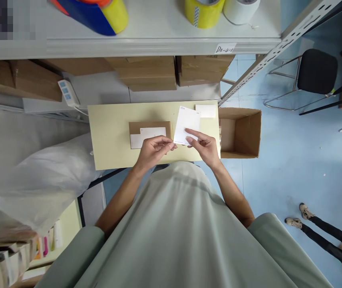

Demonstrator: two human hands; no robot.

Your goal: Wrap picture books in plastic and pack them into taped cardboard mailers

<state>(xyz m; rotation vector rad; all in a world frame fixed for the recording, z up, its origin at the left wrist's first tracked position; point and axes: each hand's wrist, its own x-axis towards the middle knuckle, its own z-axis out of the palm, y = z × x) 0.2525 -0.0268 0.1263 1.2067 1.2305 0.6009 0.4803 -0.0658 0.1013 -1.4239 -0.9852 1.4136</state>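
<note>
I hold a white card (185,122) above a pale yellow tabletop (111,136). My right hand (203,146) grips its lower right edge with thumb and fingers. My left hand (154,150) pinches the card's lower left corner with curled fingers. Just left of the card a flat brown envelope (150,128) lies on the table with a white label (147,138) on it. A second white card (206,111) rests at the table's far right edge.
An open cardboard box (243,132) stands on the blue floor right of the table. Shelving (159,44) ahead carries tape rolls (203,12) above and brown cartons (147,74) below. A white plastic bag (39,180) lies left. Another person's legs (323,232) show lower right; a black chair (316,72) upper right.
</note>
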